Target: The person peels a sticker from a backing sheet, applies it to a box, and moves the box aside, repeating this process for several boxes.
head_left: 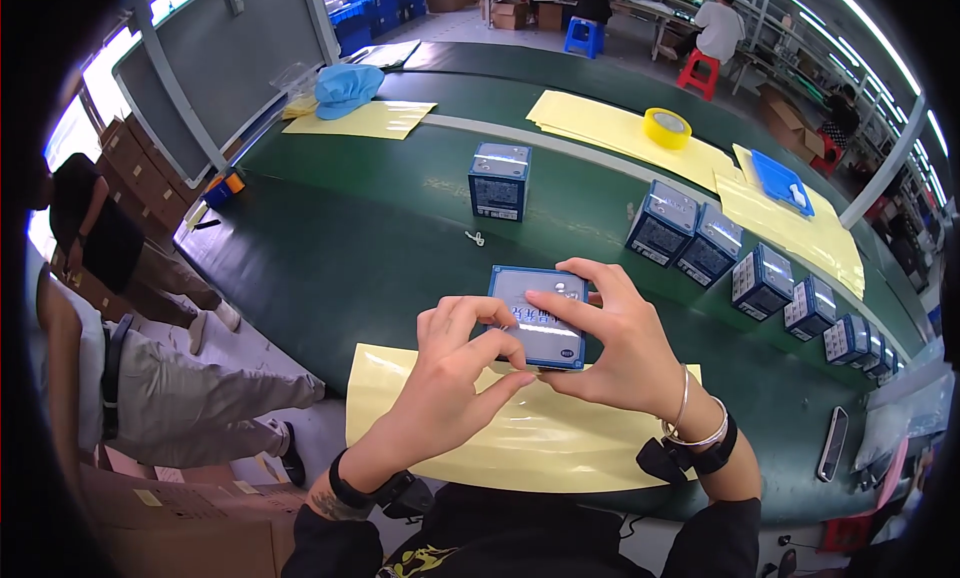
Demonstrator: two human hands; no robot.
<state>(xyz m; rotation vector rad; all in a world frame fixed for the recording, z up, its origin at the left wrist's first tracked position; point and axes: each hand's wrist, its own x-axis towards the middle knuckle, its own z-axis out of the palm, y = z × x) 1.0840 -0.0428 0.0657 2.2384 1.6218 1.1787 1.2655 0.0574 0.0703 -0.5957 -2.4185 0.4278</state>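
A small blue-and-silver box (553, 341) is held between my hands above a yellow sheet at the bench's near edge. My right hand (625, 328) grips its right side, with the thumb across the top face and fingers round the far edge. My left hand (462, 363) is closed at the near left corner, its fingers curled and the thumb and index fingertips close together at the near edge. Whether the left fingertips pinch anything thin there cannot be made out. Below lies the yellow sheet (560, 438).
One similar box (500, 183) stands ahead on the green bench, beside a small white scrap (475, 239). Several more boxes (664, 223) line the right. Farther off are a yellow tape roll (667, 128), a blue tray (782, 184) and a blue cap (347, 90). A phone (832, 444) lies right. People stand left.
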